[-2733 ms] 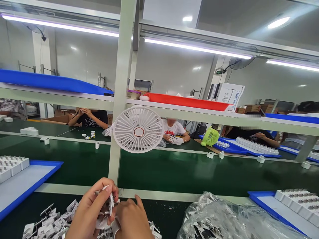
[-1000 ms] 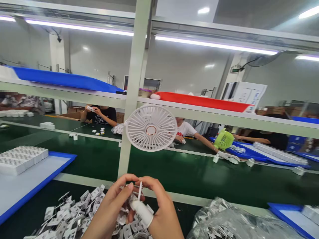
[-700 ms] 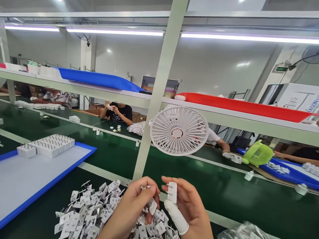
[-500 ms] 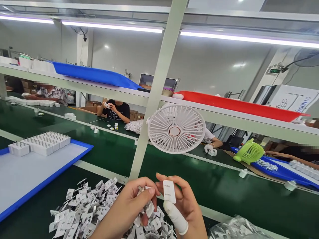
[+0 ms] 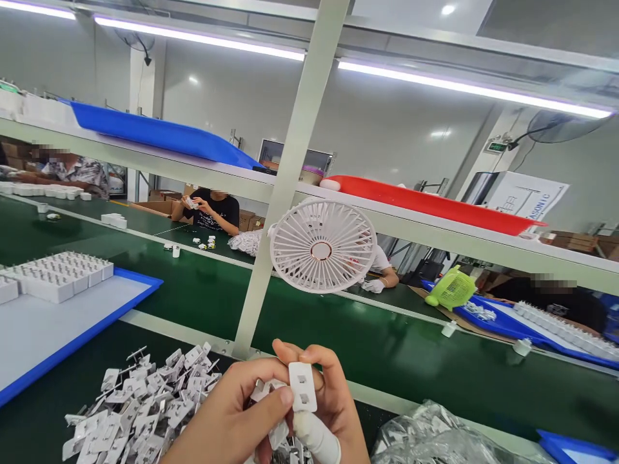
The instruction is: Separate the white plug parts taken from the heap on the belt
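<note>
My right hand (image 5: pixel 333 412), with a white finger cot on its thumb, pinches a small white plug plate (image 5: pixel 302 386) upright, its face with two square holes toward me. My left hand (image 5: pixel 229 419) is closed around several more white plug parts (image 5: pixel 264 390), its thumb touching the plate's lower edge. Both hands hover at the bottom centre, just right of a loose pile of white plug parts (image 5: pixel 140 403) with metal prongs on the dark green bench.
A blue-rimmed tray (image 5: pixel 72 322) with rows of white blocks (image 5: pixel 53 277) sits at left. A crinkled plastic bag (image 5: pixel 435 435) lies at bottom right. A white fan (image 5: pixel 323 246) hangs on the frame post (image 5: pixel 285 187). Across the green conveyor (image 5: pixel 338 335), other people work.
The plate in my right hand has turned from edge-on with prongs showing to face-on. My hands moved together and the view swung left, then slightly back.
</note>
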Tool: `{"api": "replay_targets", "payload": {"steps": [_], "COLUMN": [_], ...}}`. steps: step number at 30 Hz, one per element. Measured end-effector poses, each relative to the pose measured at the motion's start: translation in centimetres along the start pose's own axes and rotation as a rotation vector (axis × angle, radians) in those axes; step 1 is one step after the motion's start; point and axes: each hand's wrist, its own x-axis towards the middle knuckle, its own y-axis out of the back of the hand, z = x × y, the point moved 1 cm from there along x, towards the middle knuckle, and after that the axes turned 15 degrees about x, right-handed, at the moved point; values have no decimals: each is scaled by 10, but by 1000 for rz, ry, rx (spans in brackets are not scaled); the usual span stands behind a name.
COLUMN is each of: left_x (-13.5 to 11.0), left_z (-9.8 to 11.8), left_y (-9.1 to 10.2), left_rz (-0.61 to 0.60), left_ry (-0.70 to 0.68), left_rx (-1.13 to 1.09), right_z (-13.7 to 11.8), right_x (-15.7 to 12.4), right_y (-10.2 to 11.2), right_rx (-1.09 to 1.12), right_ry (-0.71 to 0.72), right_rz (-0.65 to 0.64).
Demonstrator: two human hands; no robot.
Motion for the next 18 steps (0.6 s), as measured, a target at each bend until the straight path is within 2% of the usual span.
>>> {"api": "replay_targets", "payload": {"steps": [6,9,12,14,18], "left_x": [1,0,0,0,0], "left_z": [-7,-5,-1,1,1], "left_y": [2,5,12,19,28], "left_rz": [68,111,149,188,223], "left_ry": [-31,-43,-70,-51,-21], "left_rx": [68,172,215,181,117], "right_z": [-4,-6,-4,1,24], "right_x": [4,6,11,14,17], "right_y": [-1,1,5,7,12], "right_rx": [-187,-235,-277,-387,-813], "right_ry": [151,173,132,70,-51], "right_rz": [-30,-25,31,25,-135]}}
